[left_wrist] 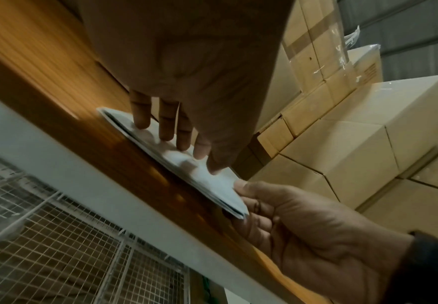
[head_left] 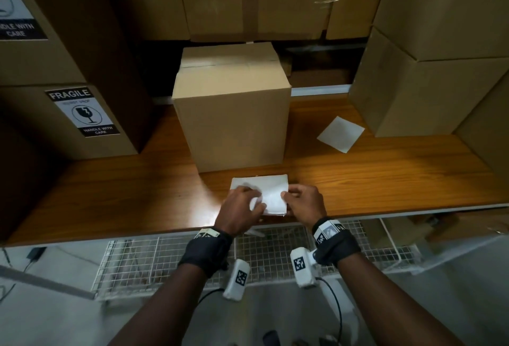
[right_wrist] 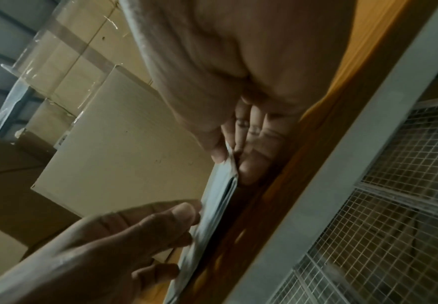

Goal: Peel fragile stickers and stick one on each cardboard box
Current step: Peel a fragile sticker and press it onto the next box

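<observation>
Sticker stack [head_left: 264, 194] on counter [head_left: 385, 180] edge, before plain box [head_left: 234, 122]. Left hand [head_left: 242, 207] fingers flat, pressing; right hand [head_left: 303, 202] pinching corner. Risk: several sheets lifting together, sticker tearing.

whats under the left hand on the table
A stack of white sticker sheets lies flat on the wooden table. The left hand presses its fingers on it; the right hand pinches the edge. Printed faces aren't visible.

White sticker stack [head_left: 271, 194] — plain tan box [head_left: 234, 119] — black-and-white fragile label [head_left: 84, 112]
</observation>
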### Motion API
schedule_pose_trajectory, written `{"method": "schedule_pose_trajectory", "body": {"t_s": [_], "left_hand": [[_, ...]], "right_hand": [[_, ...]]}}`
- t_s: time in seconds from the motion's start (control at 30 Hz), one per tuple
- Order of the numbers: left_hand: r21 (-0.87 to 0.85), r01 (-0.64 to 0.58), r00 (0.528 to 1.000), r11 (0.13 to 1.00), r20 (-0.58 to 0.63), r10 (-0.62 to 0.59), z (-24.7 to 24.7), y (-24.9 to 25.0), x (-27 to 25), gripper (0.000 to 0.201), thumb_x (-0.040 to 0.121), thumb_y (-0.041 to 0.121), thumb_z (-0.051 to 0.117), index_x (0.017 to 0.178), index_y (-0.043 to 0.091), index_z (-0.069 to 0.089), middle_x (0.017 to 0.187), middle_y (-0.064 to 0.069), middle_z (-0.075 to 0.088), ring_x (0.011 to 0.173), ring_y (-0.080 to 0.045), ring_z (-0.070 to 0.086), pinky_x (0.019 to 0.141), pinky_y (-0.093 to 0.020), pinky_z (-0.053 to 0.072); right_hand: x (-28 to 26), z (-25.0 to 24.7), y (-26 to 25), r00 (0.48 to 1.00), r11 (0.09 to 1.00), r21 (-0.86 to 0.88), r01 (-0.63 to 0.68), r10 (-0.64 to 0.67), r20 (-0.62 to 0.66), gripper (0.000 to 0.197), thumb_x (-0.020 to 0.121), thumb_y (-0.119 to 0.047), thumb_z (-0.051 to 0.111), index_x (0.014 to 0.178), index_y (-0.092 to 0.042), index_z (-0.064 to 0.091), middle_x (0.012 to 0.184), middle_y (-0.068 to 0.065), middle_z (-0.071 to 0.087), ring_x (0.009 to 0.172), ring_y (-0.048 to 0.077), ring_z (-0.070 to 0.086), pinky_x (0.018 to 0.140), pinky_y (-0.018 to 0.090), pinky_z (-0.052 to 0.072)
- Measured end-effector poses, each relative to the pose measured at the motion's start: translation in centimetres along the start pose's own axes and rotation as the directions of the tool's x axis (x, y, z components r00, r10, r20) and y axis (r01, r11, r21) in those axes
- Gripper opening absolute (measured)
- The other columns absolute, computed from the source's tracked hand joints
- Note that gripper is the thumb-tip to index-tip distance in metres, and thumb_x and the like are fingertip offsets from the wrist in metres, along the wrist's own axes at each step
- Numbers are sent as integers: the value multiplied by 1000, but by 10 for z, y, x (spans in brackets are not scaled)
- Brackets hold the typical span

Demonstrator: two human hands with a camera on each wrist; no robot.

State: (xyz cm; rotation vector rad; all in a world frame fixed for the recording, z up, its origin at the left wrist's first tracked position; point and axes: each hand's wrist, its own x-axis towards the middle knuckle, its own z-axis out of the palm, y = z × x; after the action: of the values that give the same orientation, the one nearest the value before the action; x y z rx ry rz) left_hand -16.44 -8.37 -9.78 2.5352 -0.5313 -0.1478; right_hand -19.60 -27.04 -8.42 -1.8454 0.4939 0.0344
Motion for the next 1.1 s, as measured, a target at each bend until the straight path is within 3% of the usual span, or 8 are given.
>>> {"method": "schedule_pose_trajectory", "body": {"t_s": [0.2,0.4,0.5,0.6,0.73,0.87,0.97,1.1], "left_hand": [[-89,-41,999,995,-39,38,-3,11,0,29,100,37,58,108,14,74,115,-2,69,108,-20,59,89,-37,49],[-544,57,985,837,-104,-134,-29,31,5,38,101,49,56,118,18,70,109,2,71,95,-13,66,74,-24,50],[-535,16,916,845,-331,-227,-54,32,7,30,102,46,54,100,18,65,98,-1,65,86,-13,64,65,-23,48],[-297,-78,818,952,-565,-109,-85,25,6,22,102,38,57,95,20,67,91,3,61,82,-13,58,66,-28,43],[-332,-104,975,938,-221,30,-101,15,4,28,98,45,62,112,24,73,108,11,70,96,-1,64,75,-21,49],[-274,4,999,962,47,10,-75,2,0,37,96,50,64,120,22,71,120,5,70,103,-10,65,86,-33,54],[-209,29,996,978,89,-11,-52,-2,-3,36,97,42,65,124,19,68,123,2,66,99,-14,60,85,-34,53],[-228,32,998,973,52,-20,-34,-5,-3,43,99,40,62,136,16,60,131,-3,60,99,-11,54,71,-14,40]], "right_hand": [[-5,-3,-11,998,987,157,23,-31,48,12,93,-11,70,103,-17,70,90,-2,74,80,13,71,64,25,56],[-10,-16,-42,959,960,135,247,-262,109,21,96,-10,64,116,-13,71,103,0,76,93,15,73,79,33,61],[-10,-27,-57,888,897,-28,442,-433,153,18,96,-12,64,112,-16,72,105,0,72,96,13,68,75,21,57],[-4,-32,-64,825,810,-165,563,-539,169,18,95,-11,65,110,-16,73,110,2,65,101,12,61,76,10,49],[5,-22,-61,791,781,-152,605,-569,226,25,89,-7,71,97,-31,76,126,-1,61,121,15,53,98,29,47],[15,-3,-44,879,873,-185,451,-399,259,39,90,-4,71,88,-43,73,153,2,37,140,17,33,114,38,39],[17,4,-29,917,948,-51,315,-290,275,35,95,-2,63,97,-34,76,140,3,57,129,21,56,102,40,54],[12,10,-19,955,966,252,59,-128,267,41,100,2,53,133,-22,59,120,13,69,102,25,71,81,36,62]]}}
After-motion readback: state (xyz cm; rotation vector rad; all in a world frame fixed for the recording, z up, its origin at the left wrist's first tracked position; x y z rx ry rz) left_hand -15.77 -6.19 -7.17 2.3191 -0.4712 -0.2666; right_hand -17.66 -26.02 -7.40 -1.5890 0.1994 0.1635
